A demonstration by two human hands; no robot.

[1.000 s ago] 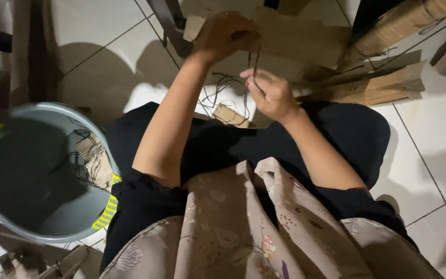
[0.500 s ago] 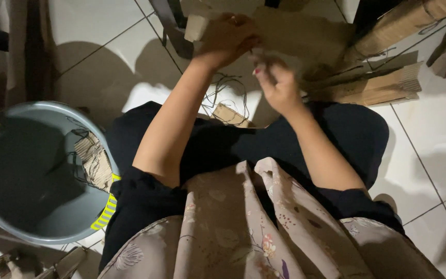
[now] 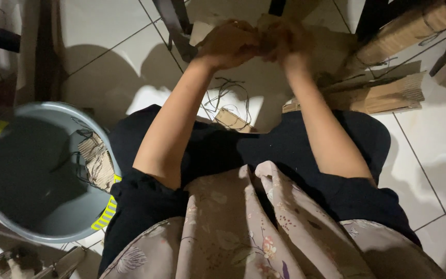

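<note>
Tiled floor — blurred hands clasped together

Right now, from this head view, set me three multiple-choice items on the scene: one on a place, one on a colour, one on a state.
1. Where does the round grey plastic basin sit?
A. to the person's left, on the floor
B. on the lap
C. beyond the hands

2. What colour are the stripes on the basin's rim tab?
A. red
B. yellow
C. blue

3. How are the left hand and right hand placed?
A. far apart
B. resting on the knees
C. close together, raised over the flat brown cardboard sheet

Answers: 1 A, the basin lies at the frame's left on white tiles. 2 B, the stripes are bright yellow. 3 C, both hands meet above the cardboard.
</note>
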